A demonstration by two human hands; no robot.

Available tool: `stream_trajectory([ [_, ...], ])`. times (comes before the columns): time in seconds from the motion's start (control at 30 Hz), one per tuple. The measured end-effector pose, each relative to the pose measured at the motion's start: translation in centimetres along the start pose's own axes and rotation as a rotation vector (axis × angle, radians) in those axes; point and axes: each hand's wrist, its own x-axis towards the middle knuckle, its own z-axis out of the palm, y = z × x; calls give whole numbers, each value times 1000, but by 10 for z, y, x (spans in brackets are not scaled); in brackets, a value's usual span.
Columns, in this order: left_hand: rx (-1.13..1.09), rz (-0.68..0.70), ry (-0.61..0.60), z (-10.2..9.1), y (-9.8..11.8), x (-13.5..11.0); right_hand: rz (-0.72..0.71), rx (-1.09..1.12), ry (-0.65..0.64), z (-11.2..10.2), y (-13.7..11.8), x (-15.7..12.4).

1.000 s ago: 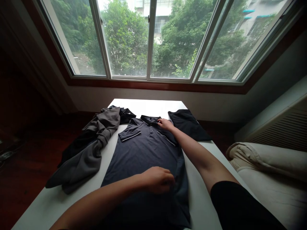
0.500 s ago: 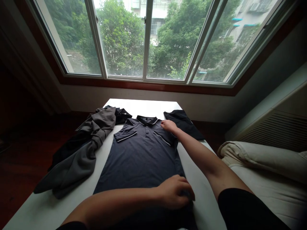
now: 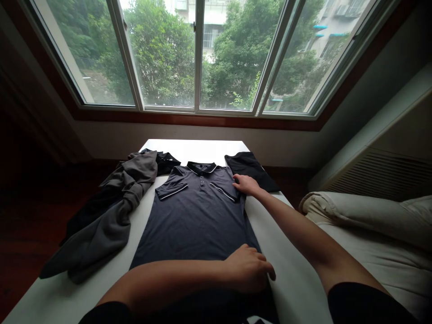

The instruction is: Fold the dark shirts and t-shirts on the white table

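A dark navy polo shirt [image 3: 195, 225] lies face up on the white table [image 3: 286, 252], its collar toward the window. Both short sleeves, trimmed with a thin white line, are folded inward over the chest. My left hand [image 3: 249, 270] reaches across the lower body of the shirt, its fingers curled down at the right side edge; the thumb is hidden. Up by the right shoulder fold, my right hand [image 3: 247, 184] touches the shirt's edge, with thumb and forefinger slightly apart.
Crumpled grey and black clothes [image 3: 124, 198] hang over the table's left side. A folded black garment [image 3: 251, 168] lies at the back right, close to my right hand. A cream padded seat [image 3: 357, 220] stands right of the table; the window [image 3: 197, 58] is beyond.
My right hand has slid outward from the shirt's upper chest to its right shoulder edge. My left hand has stayed at the lower side edge, its fingers reaching slightly lower. The view has shifted a little.
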Motion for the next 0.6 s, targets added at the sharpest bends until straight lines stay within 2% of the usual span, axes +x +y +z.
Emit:
stream_trajectory([
  [0.07,-70,155,20,-1,4,3,-28,3,-5,1,1,0],
  [0.17,-159,410,-34,-6,11,3,-26,7,-4,1,3,4],
  [0.23,-217,488,-68,-7,14,2,-18,8,-2,0,3,10],
  [0.3,-242,472,-43,-7,12,1,-22,11,3,-2,2,14],
  [0.33,-225,418,-3,-6,9,1,-29,12,7,-2,1,16],
  [0.4,-127,241,77,-4,1,1,-49,13,10,-2,-2,18],
  [0.47,17,85,83,-4,-7,-1,-75,11,-5,0,-4,19],
  [0.53,128,89,20,-5,-11,-3,-95,14,-29,1,-5,19],
  [0.6,164,213,-33,-6,-10,-5,-98,28,-47,1,-4,19],
])
